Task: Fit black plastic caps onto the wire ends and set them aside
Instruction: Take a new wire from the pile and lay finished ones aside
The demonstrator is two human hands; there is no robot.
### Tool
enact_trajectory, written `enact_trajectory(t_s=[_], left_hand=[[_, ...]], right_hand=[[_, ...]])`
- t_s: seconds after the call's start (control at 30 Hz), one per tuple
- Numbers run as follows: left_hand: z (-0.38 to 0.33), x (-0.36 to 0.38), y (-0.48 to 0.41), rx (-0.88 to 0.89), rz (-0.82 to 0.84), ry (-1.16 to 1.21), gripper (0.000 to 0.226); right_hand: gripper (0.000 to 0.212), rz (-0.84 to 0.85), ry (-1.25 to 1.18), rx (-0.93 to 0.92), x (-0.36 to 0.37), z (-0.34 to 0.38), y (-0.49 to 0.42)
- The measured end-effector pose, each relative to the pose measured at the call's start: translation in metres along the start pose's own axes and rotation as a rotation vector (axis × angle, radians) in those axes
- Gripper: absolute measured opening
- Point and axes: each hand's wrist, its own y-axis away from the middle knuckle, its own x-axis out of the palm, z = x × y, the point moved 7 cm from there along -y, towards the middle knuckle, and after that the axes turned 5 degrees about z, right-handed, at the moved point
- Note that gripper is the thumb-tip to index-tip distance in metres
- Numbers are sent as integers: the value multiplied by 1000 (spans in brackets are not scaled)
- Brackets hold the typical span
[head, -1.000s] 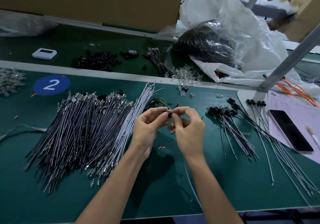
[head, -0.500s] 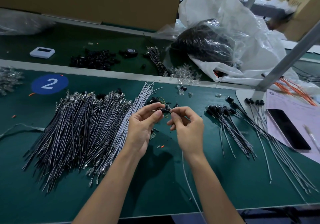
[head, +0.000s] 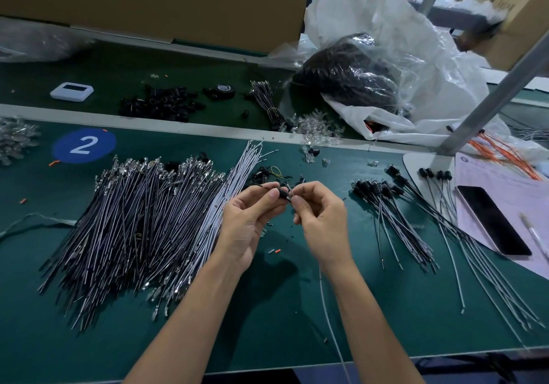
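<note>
Above the middle of the green bench, my left hand (head: 248,220) pinches a small black cap (head: 283,192) between thumb and forefinger. My right hand (head: 322,220) pinches a thin wire (head: 328,309) at the cap, and the wire trails down past my right forearm to the bench's front edge. A big pile of uncapped wires (head: 133,223) lies to the left. Capped wires (head: 389,205) lie in a fan to the right. Loose black caps (head: 263,174) sit just behind my hands.
A phone (head: 493,220) lies on papers at the right, beside a grey post (head: 490,98). Behind a white strip are more black caps (head: 162,104), a tape roll (head: 222,89), a white device (head: 71,92) and plastic bags (head: 386,65). A cardboard box (head: 154,0) stands at the back.
The two hands have stayed together over the same spot. The cap now sits between both hands' fingertips with the wire end at it.
</note>
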Motion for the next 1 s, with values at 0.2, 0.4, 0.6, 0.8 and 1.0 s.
enact_trajectory(t_s=[0.2, 0.4, 0.6, 0.8, 1.0], left_hand=[[-2, -8, -1, -9, -65, 99, 13], [-3, -11, -2, -7, -74, 112, 13], [-3, -11, -2, -9, -61, 108, 14], [-2, -8, -2, -10, -43, 104, 14], [0, -4, -3, -21, -12, 87, 14]], right_hand=[[21, -125, 74, -11, -11, 3, 4], [8, -117, 318, -140, -15, 15, 7], [10, -126, 387, -178, -13, 20, 6], [10, -126, 387, -189, -11, 20, 8], [8, -149, 442, -226, -10, 27, 9]])
